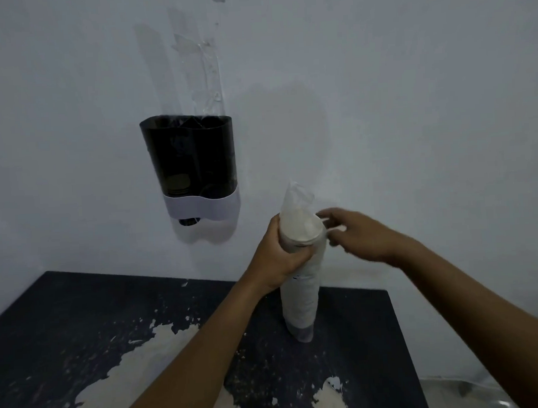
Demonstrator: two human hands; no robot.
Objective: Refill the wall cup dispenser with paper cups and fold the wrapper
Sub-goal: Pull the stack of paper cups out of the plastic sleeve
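Note:
A tall stack of white paper cups in a clear plastic wrapper stands upright on the dark table. My left hand grips the stack near its top from the left. At the upper right side of the stack, my right hand pinches the wrapper's edge with its fingertips. The wrapper's loose end sticks up above the cups. The wall cup dispenser, dark tinted with a white base band, hangs on the wall to the upper left; a few cups show low inside it.
The table top is black with worn pale patches, and its right edge runs down near my right forearm. Clear tape strips cling to the wall above the dispenser. Something pale and shiny lies at the bottom right corner.

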